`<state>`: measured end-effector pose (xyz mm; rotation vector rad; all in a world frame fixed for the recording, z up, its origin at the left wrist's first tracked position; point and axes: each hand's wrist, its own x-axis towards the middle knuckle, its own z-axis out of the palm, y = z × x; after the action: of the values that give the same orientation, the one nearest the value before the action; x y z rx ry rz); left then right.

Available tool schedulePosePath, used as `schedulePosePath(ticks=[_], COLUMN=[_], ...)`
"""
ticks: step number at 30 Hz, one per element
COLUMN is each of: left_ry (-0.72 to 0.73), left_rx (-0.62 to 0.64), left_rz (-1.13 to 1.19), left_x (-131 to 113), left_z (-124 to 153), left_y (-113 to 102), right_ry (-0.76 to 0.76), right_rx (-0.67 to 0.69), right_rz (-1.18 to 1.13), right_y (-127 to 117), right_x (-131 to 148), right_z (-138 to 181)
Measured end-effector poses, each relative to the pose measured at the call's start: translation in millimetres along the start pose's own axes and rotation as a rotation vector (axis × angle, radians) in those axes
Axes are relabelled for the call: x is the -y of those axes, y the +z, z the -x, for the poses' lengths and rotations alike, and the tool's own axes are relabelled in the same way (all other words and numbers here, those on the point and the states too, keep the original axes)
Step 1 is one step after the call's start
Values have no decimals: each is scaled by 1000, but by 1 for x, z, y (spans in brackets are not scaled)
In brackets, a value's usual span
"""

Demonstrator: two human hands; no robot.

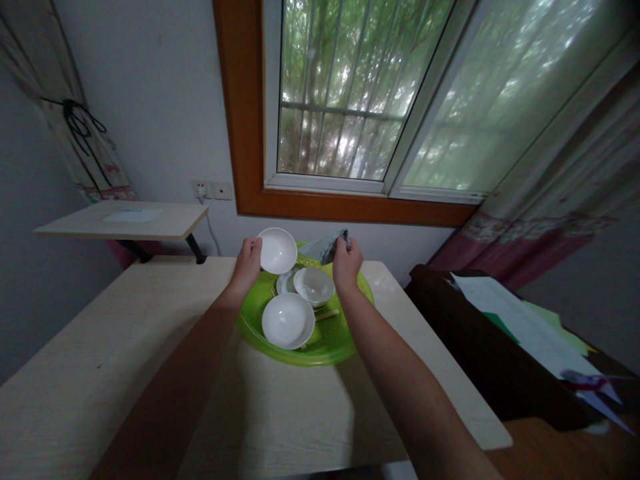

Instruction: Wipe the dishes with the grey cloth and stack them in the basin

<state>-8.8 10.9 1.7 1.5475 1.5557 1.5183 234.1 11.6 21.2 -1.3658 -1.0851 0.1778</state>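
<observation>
Two hands at a green tray of white bowls, one bowl lifted and a cloth held ready.

The left hand (pixel 248 260) grips a small white bowl (pixel 277 250) by its rim, tilted up above the far left edge of the tray (pixel 345 340); the right hand (pixel 346 261) has its fingers closed on a grey-blue cloth (pixel 324 247) over the tray's far edge. Two more bowls (pixel 289 321) and chopsticks (pixel 327 315) lie in the tray, which sits near the table's (pixel 125 347) far edge under the window (pixel 350 93). Held at the rim only, the raised bowl could probably slip if pressed by the cloth and strike those below.
</observation>
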Motion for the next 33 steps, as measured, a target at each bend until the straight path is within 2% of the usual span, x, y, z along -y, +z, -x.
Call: schedulePosePath(ticks=[2, 4, 11, 14, 17, 22, 25, 28, 33], left_ry=[-6, -12, 22, 33, 47, 91, 135, 163, 197], left_rx=[1, 5, 94, 131, 158, 247, 283, 313, 373], left_rz=[-9, -10, 18, 55, 85, 153, 173, 175, 95], left_x=[0, 1, -1, -3, -4, -9, -12, -12, -4], left_z=[0, -1, 1, 2, 3, 7, 9, 8, 6], left_y=[0, 0, 2, 3, 3, 3, 2, 2, 6], right_ry=[15, 26, 35, 150, 252, 300, 381, 441, 439], right_rx=[5, 75, 499, 711, 844, 885, 892, 858, 755], right_rz=[9, 4, -118, -269, -335, -260, -282, -312, -289], right_y=[0, 2, 20, 24, 25, 24, 25, 28, 32], right_x=[-2, -5, -8, -4, -1, 0, 0, -1, -4], right_z=[-2, -3, 10, 22, 31, 36, 37, 38, 36])
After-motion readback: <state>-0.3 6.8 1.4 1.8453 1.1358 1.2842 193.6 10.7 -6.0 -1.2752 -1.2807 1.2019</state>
